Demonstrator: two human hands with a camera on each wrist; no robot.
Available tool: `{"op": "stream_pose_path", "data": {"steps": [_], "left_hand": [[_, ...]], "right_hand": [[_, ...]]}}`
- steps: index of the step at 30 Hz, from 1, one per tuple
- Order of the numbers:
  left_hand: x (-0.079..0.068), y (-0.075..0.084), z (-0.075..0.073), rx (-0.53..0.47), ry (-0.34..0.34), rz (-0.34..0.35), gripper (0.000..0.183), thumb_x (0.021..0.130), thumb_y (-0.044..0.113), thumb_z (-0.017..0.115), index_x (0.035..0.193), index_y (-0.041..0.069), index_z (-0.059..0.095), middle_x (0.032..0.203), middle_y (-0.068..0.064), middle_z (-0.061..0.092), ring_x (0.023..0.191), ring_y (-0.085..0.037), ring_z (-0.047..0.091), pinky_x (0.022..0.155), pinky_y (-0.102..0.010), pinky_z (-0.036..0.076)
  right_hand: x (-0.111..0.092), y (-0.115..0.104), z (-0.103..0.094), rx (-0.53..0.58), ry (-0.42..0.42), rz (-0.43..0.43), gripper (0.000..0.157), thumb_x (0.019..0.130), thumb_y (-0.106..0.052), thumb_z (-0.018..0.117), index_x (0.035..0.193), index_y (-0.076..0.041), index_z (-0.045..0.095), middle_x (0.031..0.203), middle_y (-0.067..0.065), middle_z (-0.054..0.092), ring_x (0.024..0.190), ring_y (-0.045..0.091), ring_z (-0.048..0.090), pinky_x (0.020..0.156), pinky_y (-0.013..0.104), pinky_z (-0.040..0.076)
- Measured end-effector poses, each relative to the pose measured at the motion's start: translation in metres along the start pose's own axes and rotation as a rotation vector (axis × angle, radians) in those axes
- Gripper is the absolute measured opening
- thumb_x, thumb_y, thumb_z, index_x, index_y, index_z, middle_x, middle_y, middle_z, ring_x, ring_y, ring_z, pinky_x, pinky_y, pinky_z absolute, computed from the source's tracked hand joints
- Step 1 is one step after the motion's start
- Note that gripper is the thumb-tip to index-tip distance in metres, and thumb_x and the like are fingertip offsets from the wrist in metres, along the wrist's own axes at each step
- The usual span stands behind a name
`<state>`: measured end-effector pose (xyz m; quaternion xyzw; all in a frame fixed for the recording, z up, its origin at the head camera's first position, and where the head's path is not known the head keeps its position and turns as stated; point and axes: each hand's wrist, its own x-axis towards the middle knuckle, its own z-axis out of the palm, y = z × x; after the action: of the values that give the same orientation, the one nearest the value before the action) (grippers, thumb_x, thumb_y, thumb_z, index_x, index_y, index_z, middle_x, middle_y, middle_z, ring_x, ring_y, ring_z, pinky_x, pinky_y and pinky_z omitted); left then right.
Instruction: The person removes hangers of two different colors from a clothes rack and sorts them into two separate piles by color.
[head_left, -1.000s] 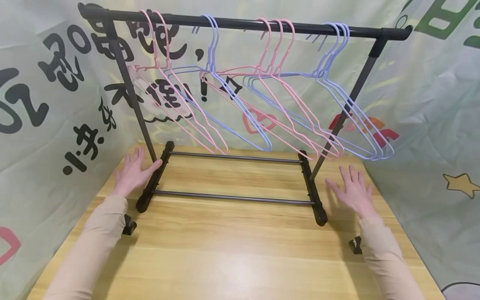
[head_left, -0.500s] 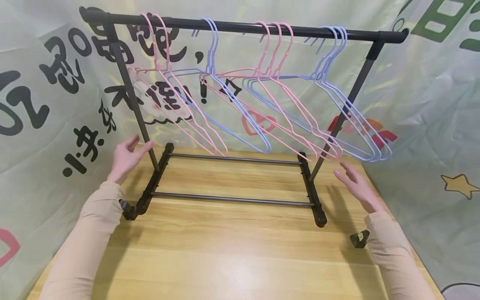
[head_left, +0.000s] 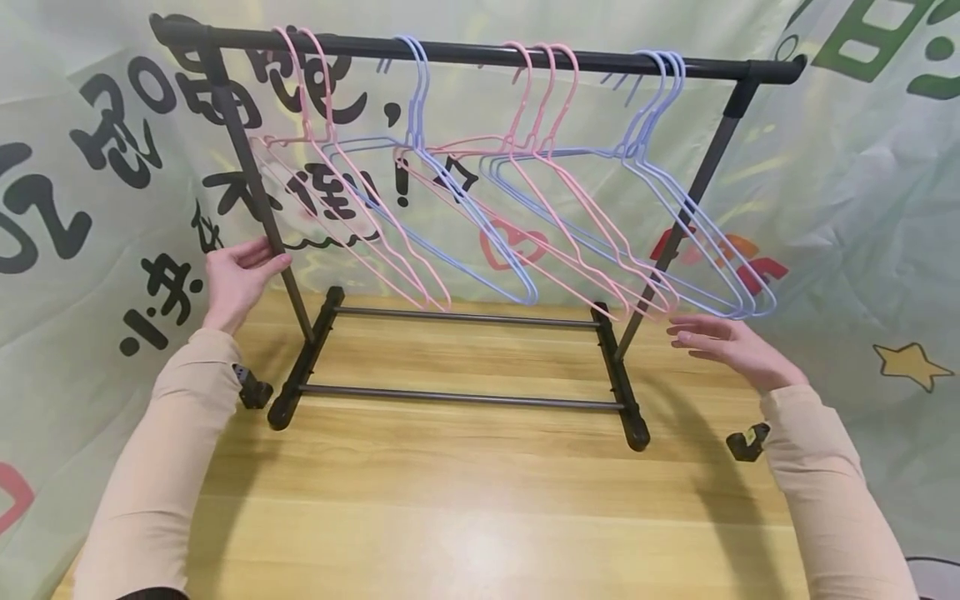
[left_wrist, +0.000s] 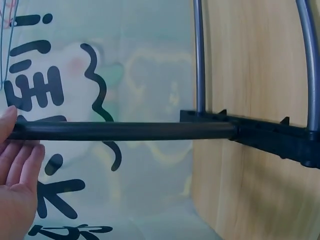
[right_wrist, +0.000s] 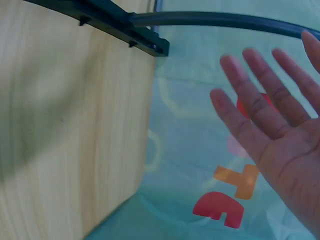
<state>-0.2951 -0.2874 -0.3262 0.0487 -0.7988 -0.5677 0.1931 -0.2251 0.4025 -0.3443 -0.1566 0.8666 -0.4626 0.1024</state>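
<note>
A black clothes rack [head_left: 457,50] stands on the wooden table, with pink hangers [head_left: 375,221] and blue hangers [head_left: 476,204] hooked over its top bar in alternating groups. My left hand [head_left: 234,283] is at the rack's left post [head_left: 253,179], thumb on one side and fingers on the other. In the left wrist view that post [left_wrist: 135,131] runs between the thumb and the curving fingers. Just outside the right post [head_left: 701,175], my right hand [head_left: 738,346] hovers below the blue hangers. Its fingers [right_wrist: 250,95] are spread in the right wrist view, apart from the post, and hold nothing.
The rack's base has two black feet [head_left: 307,358] joined by thin rods [head_left: 457,397]. A printed cloth [head_left: 840,250] surrounds the wooden table [head_left: 465,492] behind and at both sides. A small black device sits at each wrist.
Both hands have risen from near the tabletop. My left hand has come up to the left post and taken hold of it; my right hand has lifted beside the right post.
</note>
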Motion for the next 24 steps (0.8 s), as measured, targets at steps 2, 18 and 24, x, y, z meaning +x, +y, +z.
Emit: {"op": "stream_pose_path", "data": {"steps": [2,18,24], "left_hand": [[0.002,0.002,-0.001,0.005,-0.011,0.012,0.057,0.087,0.02,0.08,0.136,-0.001,0.059,0.112,0.015,0.072,0.082,0.021,0.062,0.08,-0.004,0.05],[0.009,0.004,-0.003,0.127,-0.011,0.045,0.054,0.085,0.029,0.081,0.127,-0.003,0.066,0.068,0.043,0.059,0.072,0.02,0.06,0.072,-0.003,0.045],[0.01,0.003,-0.003,0.147,-0.006,0.051,0.052,0.086,0.028,0.081,0.126,-0.002,0.067,0.068,0.044,0.057,0.071,0.021,0.059,0.071,-0.003,0.045]], "right_hand": [[0.002,-0.005,-0.007,0.018,-0.03,-0.013,0.032,0.106,-0.013,0.051,0.138,-0.009,0.056,0.119,-0.025,0.068,0.109,-0.003,0.067,0.091,0.012,0.051],[0.014,-0.079,-0.066,0.599,-0.181,-0.248,0.043,0.108,0.002,0.031,0.117,0.001,0.073,0.104,0.008,0.079,0.09,0.013,0.075,0.074,0.022,0.059],[0.018,-0.096,-0.067,0.62,-0.244,-0.333,0.044,0.107,0.006,0.028,0.121,0.003,0.07,0.112,0.011,0.078,0.094,0.015,0.076,0.073,0.022,0.059]]}}
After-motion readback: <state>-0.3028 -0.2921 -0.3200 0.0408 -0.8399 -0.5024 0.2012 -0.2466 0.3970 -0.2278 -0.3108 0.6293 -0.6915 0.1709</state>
